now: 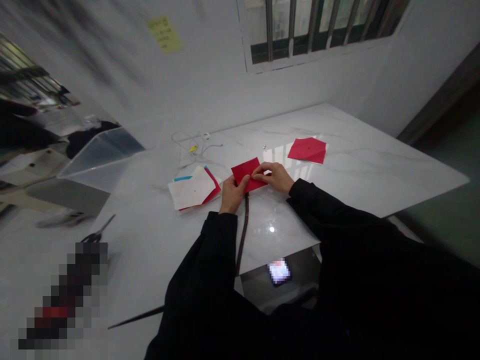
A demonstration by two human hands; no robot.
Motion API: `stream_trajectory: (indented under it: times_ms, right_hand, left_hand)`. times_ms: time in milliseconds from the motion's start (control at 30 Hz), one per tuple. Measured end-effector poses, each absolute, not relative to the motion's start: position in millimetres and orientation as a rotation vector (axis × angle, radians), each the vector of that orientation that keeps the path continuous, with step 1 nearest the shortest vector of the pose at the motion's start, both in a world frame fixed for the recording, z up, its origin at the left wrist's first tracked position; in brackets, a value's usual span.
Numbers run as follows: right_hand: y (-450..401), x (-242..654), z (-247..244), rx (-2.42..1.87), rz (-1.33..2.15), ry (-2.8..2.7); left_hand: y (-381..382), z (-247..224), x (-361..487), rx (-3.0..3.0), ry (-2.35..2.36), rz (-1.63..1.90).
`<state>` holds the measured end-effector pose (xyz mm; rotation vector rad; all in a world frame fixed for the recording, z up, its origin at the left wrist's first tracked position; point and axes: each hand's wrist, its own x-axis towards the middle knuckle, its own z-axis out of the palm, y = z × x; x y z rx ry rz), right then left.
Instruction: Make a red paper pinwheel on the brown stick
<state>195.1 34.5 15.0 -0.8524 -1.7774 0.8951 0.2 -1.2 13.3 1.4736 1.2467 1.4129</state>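
Red paper (pixel 245 169), mid-frame, is pinched between the closed fingers and thumb of the left hand (pixel 231 194) and right hand (pixel 275 176); a crease could be caused by uneven pressure.

Shows as a flat red sheet (pixel 243 171), straight-edged, held askew, with a slim dark-brown strip (pixel 244 227) extending from the near edge toward six o'clock.

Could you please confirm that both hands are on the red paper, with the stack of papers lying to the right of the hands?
Not quite: the stack of papers lies to their left in the head view. Both hands are indeed on the red paper.
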Motion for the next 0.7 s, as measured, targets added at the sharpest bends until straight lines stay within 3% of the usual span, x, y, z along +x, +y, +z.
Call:
stream_trajectory:
  times_ms: [700]
  right_hand:
    - [33.3,193.2,13.1,-0.911,0.824,-1.832]
  left_hand:
    - [-1.6,12.1,4.0,1.384,1.22,1.437]
